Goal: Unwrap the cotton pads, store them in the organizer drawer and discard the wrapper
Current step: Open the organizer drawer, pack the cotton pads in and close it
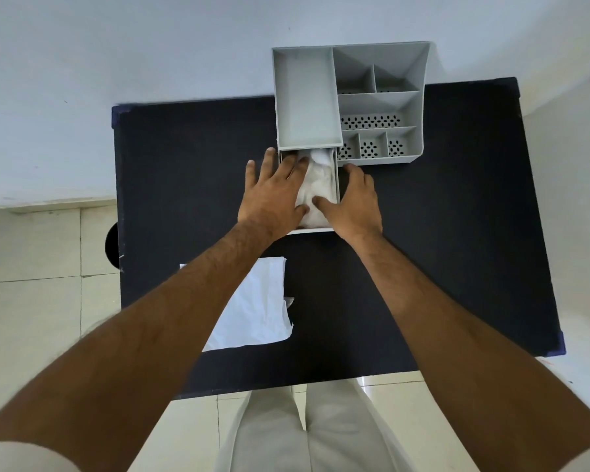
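A grey organizer [382, 100] stands at the far side of the black table [440, 233]. Its drawer [337, 178] is pulled out toward me, with white cotton pads [317, 185] lying inside. My left hand [273, 192] rests flat over the drawer's left part, fingers spread and touching the pads. On the drawer's right side lies my right hand [353, 199], its thumb on the pads and its fingers over the right wall. The empty white wrapper [256, 308] lies flat on the table near me, partly under my left forearm.
The organizer's top holds a large open tray [307, 97] and several small perforated compartments [372, 144]. A dark round object [111, 245] peeks out at the table's left edge. Tiled floor [31, 301] and a white wall surround the table.
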